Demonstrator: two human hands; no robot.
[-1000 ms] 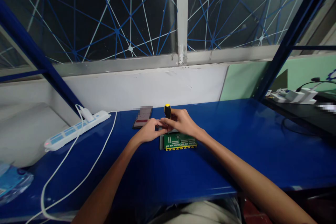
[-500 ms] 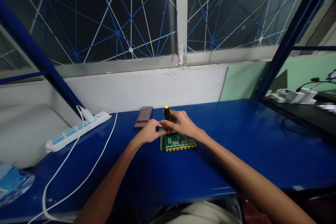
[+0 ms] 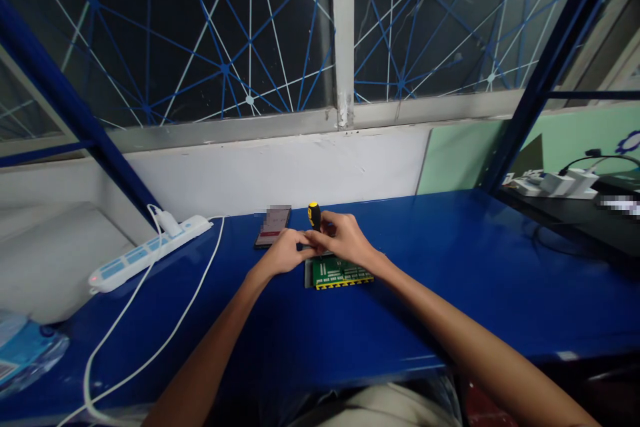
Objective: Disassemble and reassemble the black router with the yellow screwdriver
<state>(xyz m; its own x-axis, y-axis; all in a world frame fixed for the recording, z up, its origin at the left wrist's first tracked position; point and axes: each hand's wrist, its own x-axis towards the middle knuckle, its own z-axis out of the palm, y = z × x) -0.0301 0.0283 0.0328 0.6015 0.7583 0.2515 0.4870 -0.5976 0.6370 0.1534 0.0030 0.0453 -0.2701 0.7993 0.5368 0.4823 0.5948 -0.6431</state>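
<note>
A yellow-and-black screwdriver [image 3: 314,215] stands nearly upright over the board, its handle tilted slightly left. My right hand [image 3: 345,235] is closed around the lower part of that handle. Close against it, my left hand [image 3: 290,251] has its fingers pinched together near the screwdriver's shaft; what they hold, if anything, is hidden. Under both hands lies a green circuit board [image 3: 343,271] with a yellow connector strip along its near edge and a grey plate showing at its left side. The far part of the board and the screwdriver's tip are covered by my fingers.
A phone [image 3: 273,227] lies just beyond my left hand on the blue table [image 3: 450,280]. To the left is a white power strip [image 3: 150,253] with a white cable [image 3: 193,307] looping forward. Chargers [image 3: 570,183] sit on a black surface at the right.
The screwdriver's handle has tipped a little to the left and turned slightly in my right hand. Both hands stay almost in place over the circuit board.
</note>
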